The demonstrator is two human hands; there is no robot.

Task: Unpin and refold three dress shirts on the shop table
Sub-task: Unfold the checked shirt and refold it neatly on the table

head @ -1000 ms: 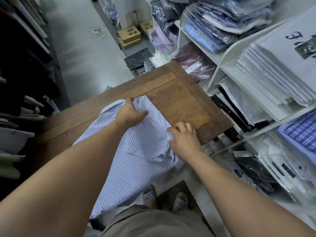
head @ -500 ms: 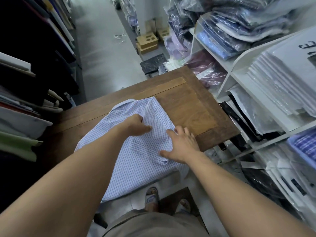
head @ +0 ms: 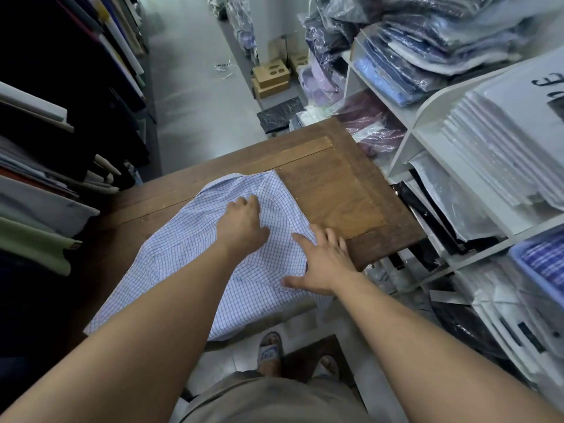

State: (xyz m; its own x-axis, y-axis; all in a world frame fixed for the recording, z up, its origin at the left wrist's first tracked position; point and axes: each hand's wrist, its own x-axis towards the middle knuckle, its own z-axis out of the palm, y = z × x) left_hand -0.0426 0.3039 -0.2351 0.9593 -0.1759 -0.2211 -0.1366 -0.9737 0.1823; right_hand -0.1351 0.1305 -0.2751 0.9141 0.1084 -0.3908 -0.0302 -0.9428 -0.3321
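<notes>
A light blue checked dress shirt (head: 183,248) lies spread on the brown wooden table (head: 341,196), its lower part hanging over the near edge. My left hand (head: 241,227) rests on the middle of the shirt with the fingers curled into the cloth. My right hand (head: 323,261) lies flat with fingers spread on the shirt's right edge, near the table's near right corner. No pins can be made out.
White shelves (head: 427,117) on the right hold bagged shirts in stacks. Dark racks of folded cloth (head: 45,178) line the left. Cardboard boxes (head: 271,77) and bags sit on the grey floor beyond the table. My sandalled feet (head: 270,351) stand below the table edge.
My left hand has slid back from the shirt's far edge to its middle. My right hand has flattened and spread on the right edge. The camera has shifted.
</notes>
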